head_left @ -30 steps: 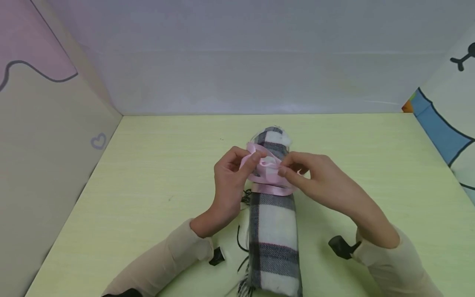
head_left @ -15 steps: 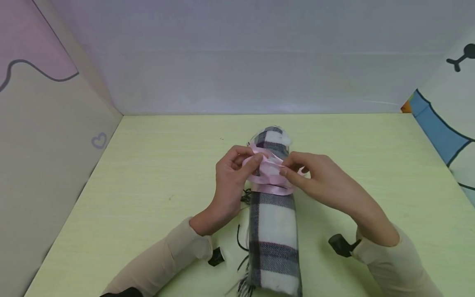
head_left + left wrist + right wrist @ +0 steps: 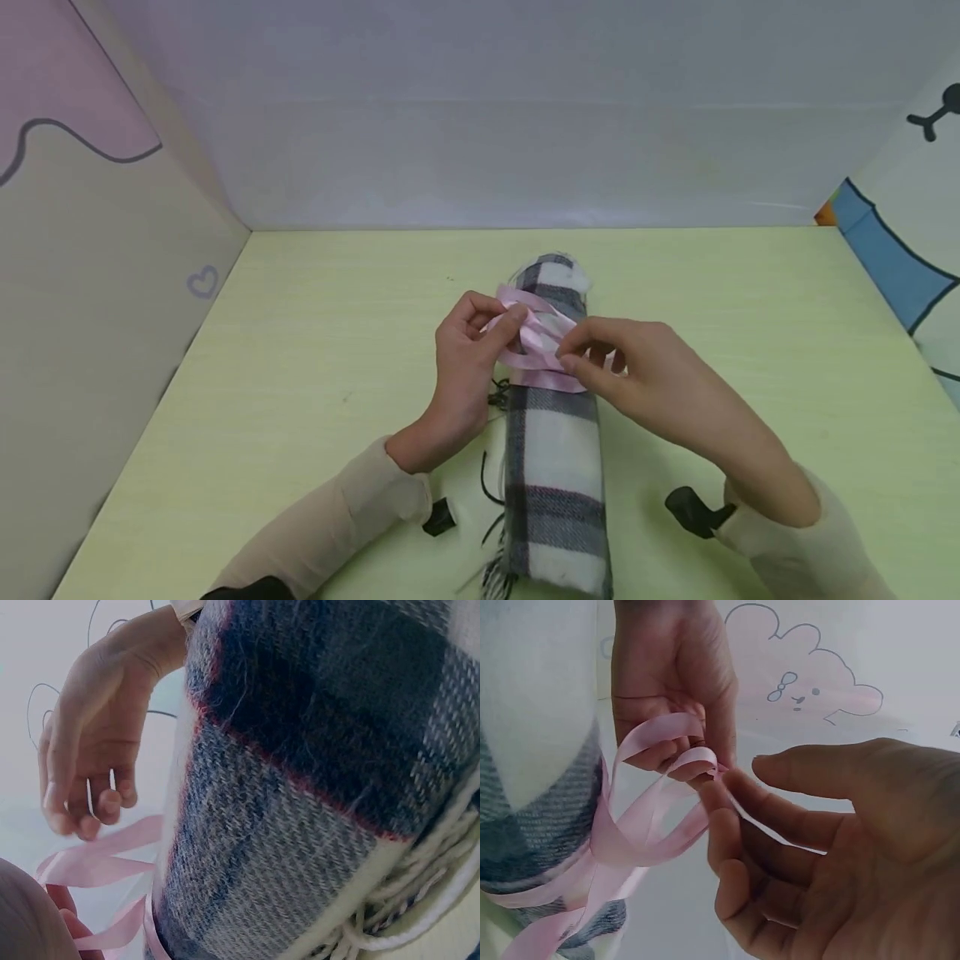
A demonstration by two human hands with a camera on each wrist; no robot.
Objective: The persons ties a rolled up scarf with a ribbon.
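Observation:
A rolled plaid scarf in grey and white lies lengthwise on the table, with pink ribbon wrapped round its upper part. My left hand pinches ribbon loops between thumb and fingers above the roll. In the right wrist view, the looped ribbon hangs from the left hand. My right hand is over the roll's right side, close to the ribbon. Its thumb stands apart from its bent fingers in the right wrist view, and nothing is gripped there. Part of the ribbon is hidden behind the hands.
Dark fringe spreads from the scarf's left edge onto the pale yellow-green table. A plain light panel stands at the back, and printed side panels flank the table. Black wrist devices show at the cuffs.
My right hand has let go of the ribbon and moved slightly down and left, its thumb parting from the fingers. The left hand keeps its hold with small shifts of the loops.

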